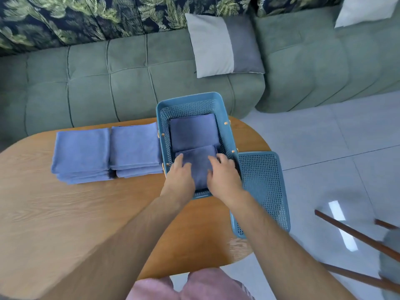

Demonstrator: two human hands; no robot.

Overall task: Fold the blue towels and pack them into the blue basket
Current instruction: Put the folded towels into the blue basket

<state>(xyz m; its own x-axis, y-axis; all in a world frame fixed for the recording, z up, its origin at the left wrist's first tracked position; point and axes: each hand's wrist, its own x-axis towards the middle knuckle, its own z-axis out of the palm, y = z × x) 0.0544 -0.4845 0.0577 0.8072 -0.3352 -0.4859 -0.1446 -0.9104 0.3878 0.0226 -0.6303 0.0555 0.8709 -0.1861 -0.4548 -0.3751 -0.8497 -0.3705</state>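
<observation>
The blue basket (190, 100) stands on the round wooden table (65, 213), at its far right. Inside it lie two folded blue towels: one at the far end (192, 131), one at the near end (199, 163). My left hand (179, 176) lies on the left side of the near towel, and my right hand (223, 174) lies on its right side, fingers resting on the cloth. Two stacks of folded blue towels sit left of the basket: a left stack (82, 152) and a right stack (135, 146).
The basket's perforated blue lid (262, 191) lies at the table's right edge, partly overhanging. A green sofa (108, 79) with a grey pillow (223, 44) runs behind the table. Chair legs (355, 234) stand on the tiled floor at the right.
</observation>
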